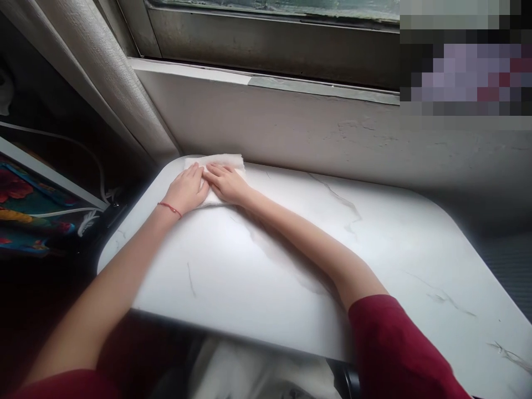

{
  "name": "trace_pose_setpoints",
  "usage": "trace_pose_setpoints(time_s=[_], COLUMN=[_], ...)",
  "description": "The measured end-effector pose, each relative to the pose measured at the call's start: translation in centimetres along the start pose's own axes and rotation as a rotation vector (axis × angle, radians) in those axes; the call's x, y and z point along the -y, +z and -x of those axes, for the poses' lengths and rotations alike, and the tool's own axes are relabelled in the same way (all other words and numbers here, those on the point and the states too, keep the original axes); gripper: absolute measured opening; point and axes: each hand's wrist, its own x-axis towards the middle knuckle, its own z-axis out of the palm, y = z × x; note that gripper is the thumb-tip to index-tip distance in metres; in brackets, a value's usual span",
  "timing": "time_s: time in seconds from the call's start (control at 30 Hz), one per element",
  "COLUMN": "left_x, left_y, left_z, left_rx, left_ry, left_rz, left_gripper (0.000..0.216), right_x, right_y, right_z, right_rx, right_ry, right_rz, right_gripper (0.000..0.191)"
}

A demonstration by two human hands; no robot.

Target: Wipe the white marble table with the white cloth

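Note:
A white cloth (235,160) lies at the far left corner of a white table (233,299) with grey marble-like veins. My left hand (187,187), with a thin red string bracelet at its wrist, rests flat on the cloth's left part. Beside it, my right hand (226,183) presses flat on the cloth's middle, fingers stretched out towards the left hand. The two hands nearly touch, and they cover much of the cloth. Whether the cloth is woven or a paper towel, I cannot tell.
Behind the table rises a pale wall (291,133) with a window sill (291,88) above. A light curtain (103,61) hangs at the left. Flowered fabric (29,205), white cords and a pale bar (54,172) are left of the table.

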Motion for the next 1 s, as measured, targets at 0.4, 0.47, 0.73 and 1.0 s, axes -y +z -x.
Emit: trace_pose_setpoints(time_s=[0.4,0.47,0.73,1.0], left_x=[4.9,4.6,4.1,2.2], left_y=[0.5,0.1,-1.8,-2.6], left_z=[-1.7,-1.6,-0.6,3.8], left_rx=[-0.071,-0.063,0.082,0.168], left_ry=[-0.11,-0.12,-0.175,-0.142], left_rz=[0.035,0.021,-0.052,-0.162], left_gripper=[0.06,0.058,0.049,0.049], right_x=[2.0,2.2,3.7,8.9], right_y=[0.6,0.9,1.8,-0.6], right_z=[-5.4,-5.4,-4.4,-1.2], right_rx=[0.037,-0.004,-0.065,0.055], right_ry=[0.065,0.063,0.045,0.028], right_rz=[0.02,0.019,0.012,0.175], right_gripper=[0.044,0.044,0.044,0.05])
